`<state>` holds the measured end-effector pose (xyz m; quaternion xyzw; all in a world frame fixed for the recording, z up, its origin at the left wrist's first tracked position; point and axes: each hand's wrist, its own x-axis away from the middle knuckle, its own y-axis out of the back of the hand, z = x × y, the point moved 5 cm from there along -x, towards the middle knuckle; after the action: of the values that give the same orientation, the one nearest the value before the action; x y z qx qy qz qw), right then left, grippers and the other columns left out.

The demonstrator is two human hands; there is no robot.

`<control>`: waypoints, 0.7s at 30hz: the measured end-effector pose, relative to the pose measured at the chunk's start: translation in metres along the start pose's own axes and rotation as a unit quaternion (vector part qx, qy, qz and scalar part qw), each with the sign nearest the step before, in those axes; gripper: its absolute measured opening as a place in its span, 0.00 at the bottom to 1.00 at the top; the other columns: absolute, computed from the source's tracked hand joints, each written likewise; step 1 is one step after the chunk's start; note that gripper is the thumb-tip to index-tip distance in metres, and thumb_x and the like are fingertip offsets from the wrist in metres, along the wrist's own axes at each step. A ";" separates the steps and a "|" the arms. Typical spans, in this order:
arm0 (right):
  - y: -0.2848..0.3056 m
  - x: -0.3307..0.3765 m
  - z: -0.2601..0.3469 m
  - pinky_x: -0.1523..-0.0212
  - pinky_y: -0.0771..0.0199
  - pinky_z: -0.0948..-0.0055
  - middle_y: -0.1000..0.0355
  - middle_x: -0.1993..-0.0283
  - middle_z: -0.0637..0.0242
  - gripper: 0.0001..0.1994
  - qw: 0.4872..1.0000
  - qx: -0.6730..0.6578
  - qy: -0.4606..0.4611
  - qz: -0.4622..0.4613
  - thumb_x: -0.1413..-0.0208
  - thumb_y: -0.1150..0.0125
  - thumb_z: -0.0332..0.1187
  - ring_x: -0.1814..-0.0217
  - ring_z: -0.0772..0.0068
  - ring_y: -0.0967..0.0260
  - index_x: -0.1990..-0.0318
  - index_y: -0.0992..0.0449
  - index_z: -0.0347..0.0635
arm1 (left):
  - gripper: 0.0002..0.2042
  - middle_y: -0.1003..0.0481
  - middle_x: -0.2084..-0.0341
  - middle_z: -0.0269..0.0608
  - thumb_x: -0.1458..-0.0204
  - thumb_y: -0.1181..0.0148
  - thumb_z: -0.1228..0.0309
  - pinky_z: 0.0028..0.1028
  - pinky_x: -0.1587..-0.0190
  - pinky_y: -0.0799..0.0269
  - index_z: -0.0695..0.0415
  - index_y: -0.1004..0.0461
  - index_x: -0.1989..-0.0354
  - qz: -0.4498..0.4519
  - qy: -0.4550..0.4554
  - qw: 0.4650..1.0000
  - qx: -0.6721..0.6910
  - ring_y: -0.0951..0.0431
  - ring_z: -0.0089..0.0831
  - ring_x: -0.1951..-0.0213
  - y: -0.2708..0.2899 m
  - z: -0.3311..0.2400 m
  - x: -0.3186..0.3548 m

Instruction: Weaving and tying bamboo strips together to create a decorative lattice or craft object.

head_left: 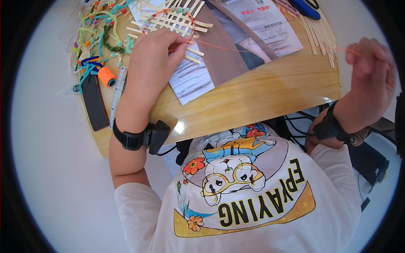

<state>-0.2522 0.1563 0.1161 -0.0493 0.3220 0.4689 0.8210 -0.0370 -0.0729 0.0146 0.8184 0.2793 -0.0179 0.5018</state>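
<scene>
Your left hand (152, 55) presses down on one woven lattice of pale strips (171, 20) at the far side of the wooden table (261, 95), fingertips pinching the orange thread (236, 49) where it meets the weave. Your right hand (371, 67) is raised off the table's right edge, fingers closed on the thread's other end, drawing it taut. Left of the lattice lie one orange spool (106, 76), one clear ruler (119, 90), one black phone (94, 102) and a tangle of coloured yarn (97, 29); a bundle of loose strips (320, 33) lies to the right.
</scene>
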 end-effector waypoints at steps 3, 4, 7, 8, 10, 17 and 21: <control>0.007 -0.004 -0.010 0.63 0.38 0.68 0.38 0.72 0.70 0.12 0.998 -0.059 -0.015 0.033 0.33 0.54 0.32 0.68 0.76 0.43 0.51 0.25 0.39 | 0.06 0.24 0.78 0.43 0.54 0.34 0.72 0.32 0.70 0.29 0.63 0.22 0.71 -0.008 0.010 1.000 0.011 0.23 0.37 0.75 0.001 -0.002 0.001; 0.007 -0.006 -0.012 0.63 0.38 0.68 0.38 0.72 0.69 0.12 0.992 -0.098 -0.008 0.079 0.33 0.55 0.31 0.68 0.76 0.43 0.51 0.25 0.39 | 0.06 0.24 0.78 0.43 0.54 0.34 0.72 0.32 0.70 0.29 0.63 0.22 0.71 -0.008 0.010 1.000 0.011 0.23 0.37 0.75 0.001 -0.002 0.001; 0.007 -0.003 -0.012 0.63 0.37 0.69 0.37 0.72 0.68 0.12 0.996 -0.071 -0.012 0.050 0.33 0.55 0.31 0.69 0.76 0.43 0.51 0.25 0.39 | 0.08 0.24 0.79 0.42 0.54 0.33 0.70 0.32 0.70 0.30 0.62 0.22 0.73 -0.004 0.006 1.000 -0.021 0.24 0.37 0.76 -0.002 -0.002 0.001; 0.006 -0.003 -0.012 0.63 0.37 0.69 0.37 0.72 0.68 0.12 0.996 -0.071 -0.012 0.050 0.33 0.55 0.31 0.69 0.76 0.43 0.51 0.25 0.39 | 0.08 0.24 0.79 0.41 0.54 0.33 0.69 0.32 0.70 0.30 0.61 0.23 0.73 -0.012 0.004 0.999 -0.033 0.24 0.36 0.76 -0.003 -0.002 0.001; 0.003 -0.003 -0.013 0.63 0.36 0.70 0.37 0.72 0.68 0.11 0.996 -0.069 -0.018 0.052 0.33 0.55 0.30 0.69 0.76 0.43 0.52 0.25 0.39 | 0.08 0.24 0.79 0.41 0.54 0.33 0.69 0.32 0.70 0.30 0.61 0.23 0.74 -0.020 0.003 0.999 -0.044 0.25 0.36 0.77 -0.003 -0.003 0.000; -0.002 0.000 -0.013 0.63 0.36 0.70 0.37 0.73 0.68 0.11 0.995 -0.084 -0.031 0.030 0.34 0.53 0.31 0.70 0.76 0.43 0.53 0.25 0.38 | 0.07 0.25 0.80 0.42 0.54 0.34 0.71 0.32 0.71 0.30 0.61 0.24 0.76 -0.020 0.013 1.000 -0.019 0.24 0.37 0.77 -0.003 0.000 -0.001; -0.004 0.000 -0.006 0.66 0.39 0.73 0.39 0.75 0.69 0.10 1.000 -0.028 -0.007 0.001 0.35 0.50 0.34 0.71 0.76 0.44 0.55 0.25 0.39 | 0.06 0.25 0.81 0.42 0.55 0.35 0.74 0.33 0.71 0.30 0.61 0.25 0.77 -0.028 0.023 0.999 -0.023 0.24 0.37 0.77 -0.006 0.001 -0.001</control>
<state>-0.2516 0.1514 0.1109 -0.0690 0.3029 0.4786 0.8212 -0.0400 -0.0720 0.0099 0.7987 0.3142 -0.0063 0.5131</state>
